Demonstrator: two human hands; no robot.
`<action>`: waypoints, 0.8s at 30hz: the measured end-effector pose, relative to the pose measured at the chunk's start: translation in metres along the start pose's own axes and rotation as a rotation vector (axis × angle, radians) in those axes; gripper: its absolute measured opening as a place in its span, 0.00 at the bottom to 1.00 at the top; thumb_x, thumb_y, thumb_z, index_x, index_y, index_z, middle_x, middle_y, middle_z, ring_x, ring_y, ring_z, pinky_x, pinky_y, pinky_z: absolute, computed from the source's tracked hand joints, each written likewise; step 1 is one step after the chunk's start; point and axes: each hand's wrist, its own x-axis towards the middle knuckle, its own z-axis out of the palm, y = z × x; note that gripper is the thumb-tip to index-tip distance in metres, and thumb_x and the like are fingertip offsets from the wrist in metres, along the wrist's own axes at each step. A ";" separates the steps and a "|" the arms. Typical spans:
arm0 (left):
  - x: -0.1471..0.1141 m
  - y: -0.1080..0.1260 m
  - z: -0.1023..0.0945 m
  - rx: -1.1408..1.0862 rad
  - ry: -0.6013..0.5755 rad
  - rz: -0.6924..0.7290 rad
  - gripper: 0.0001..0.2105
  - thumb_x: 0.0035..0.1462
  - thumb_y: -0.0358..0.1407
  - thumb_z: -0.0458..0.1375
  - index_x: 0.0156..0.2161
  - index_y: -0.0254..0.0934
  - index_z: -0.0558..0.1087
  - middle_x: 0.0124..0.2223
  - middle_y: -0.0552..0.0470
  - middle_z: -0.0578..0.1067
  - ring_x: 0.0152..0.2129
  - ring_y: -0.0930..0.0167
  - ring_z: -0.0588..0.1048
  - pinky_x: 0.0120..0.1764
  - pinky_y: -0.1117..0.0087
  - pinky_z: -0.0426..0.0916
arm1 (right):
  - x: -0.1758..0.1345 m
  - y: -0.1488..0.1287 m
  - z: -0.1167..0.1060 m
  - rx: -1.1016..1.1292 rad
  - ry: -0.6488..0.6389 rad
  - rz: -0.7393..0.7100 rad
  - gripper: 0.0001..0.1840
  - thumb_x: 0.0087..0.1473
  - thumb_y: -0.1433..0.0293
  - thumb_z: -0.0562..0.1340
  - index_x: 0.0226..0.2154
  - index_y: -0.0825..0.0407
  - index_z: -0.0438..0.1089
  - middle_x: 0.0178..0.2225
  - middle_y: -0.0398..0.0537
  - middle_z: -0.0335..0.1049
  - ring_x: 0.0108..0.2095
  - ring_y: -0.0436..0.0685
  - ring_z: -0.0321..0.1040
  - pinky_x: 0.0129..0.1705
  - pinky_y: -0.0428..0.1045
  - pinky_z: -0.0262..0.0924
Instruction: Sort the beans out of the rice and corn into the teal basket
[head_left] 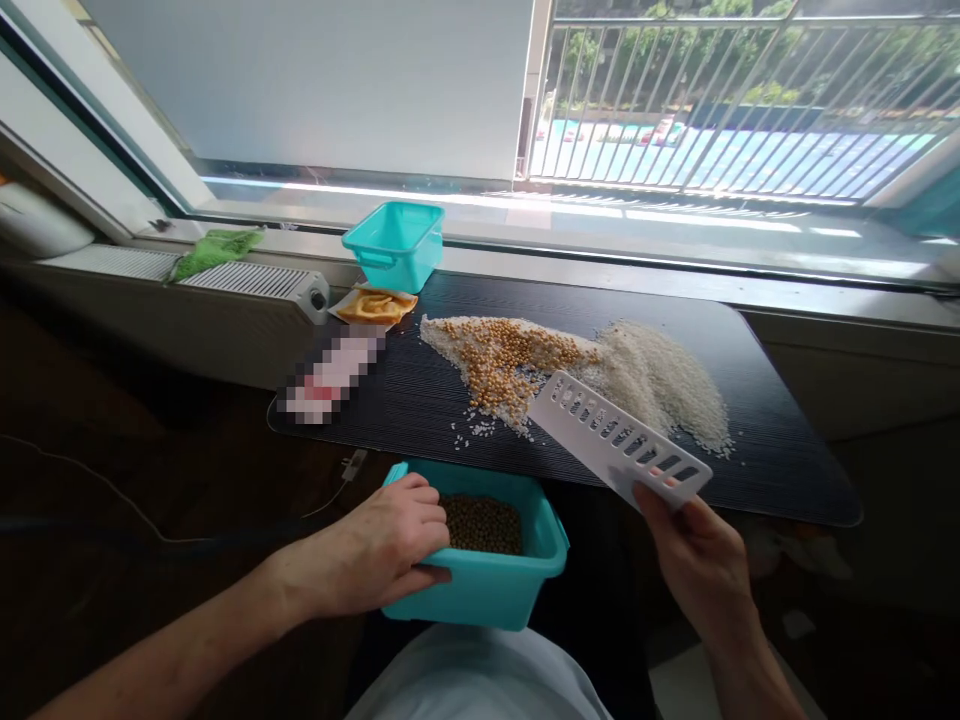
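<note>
My left hand [397, 540] grips the left rim of a turquoise plastic bin [480, 590], held below the table's front edge. Inside it lie small brownish beans [484, 525]. My right hand [701, 545] is closed around the near end of a flat white slotted plastic strip [600, 440]. The strip's far end reaches over the table, by the edge of a heap of yellow soybeans [499, 365]. These soybeans lie on and among white rice, and a larger pile of rice [667, 385] spreads to their right.
A second turquoise bin [401, 250] stands at the back left of the black table [780, 440]. Near it lie an orange-yellow packet [375, 304] and a blurred-out pinkish item [334, 378]. A green cloth [217, 252] rests on the radiator [255, 282]. Behind is the window.
</note>
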 end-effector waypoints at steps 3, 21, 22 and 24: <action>0.005 0.003 0.000 0.001 -0.016 0.014 0.10 0.57 0.33 0.63 0.28 0.37 0.67 0.28 0.55 0.73 0.30 0.69 0.68 0.41 0.66 0.59 | 0.000 -0.003 0.005 0.068 -0.077 0.004 0.18 0.46 0.55 0.69 0.37 0.47 0.81 0.37 0.47 0.82 0.39 0.65 0.79 0.48 0.59 0.72; 0.011 0.004 0.000 0.021 -0.031 0.026 0.10 0.58 0.35 0.63 0.28 0.37 0.68 0.29 0.54 0.73 0.30 0.69 0.69 0.41 0.66 0.59 | 0.009 -0.006 -0.001 0.149 -0.215 0.088 0.20 0.45 0.53 0.70 0.38 0.47 0.81 0.40 0.48 0.81 0.43 0.67 0.77 0.52 0.62 0.68; 0.011 0.004 0.000 0.020 -0.035 0.027 0.10 0.58 0.36 0.63 0.28 0.37 0.68 0.29 0.54 0.73 0.30 0.69 0.69 0.41 0.66 0.59 | 0.009 -0.006 -0.002 0.145 -0.210 0.089 0.20 0.45 0.53 0.71 0.38 0.47 0.81 0.40 0.48 0.81 0.43 0.67 0.77 0.52 0.62 0.68; 0.011 0.004 -0.001 0.018 -0.042 0.025 0.10 0.58 0.36 0.63 0.28 0.37 0.68 0.29 0.54 0.73 0.30 0.69 0.69 0.41 0.66 0.59 | 0.008 -0.007 -0.003 0.136 -0.214 0.097 0.20 0.44 0.53 0.71 0.38 0.47 0.81 0.39 0.48 0.81 0.42 0.67 0.78 0.51 0.62 0.69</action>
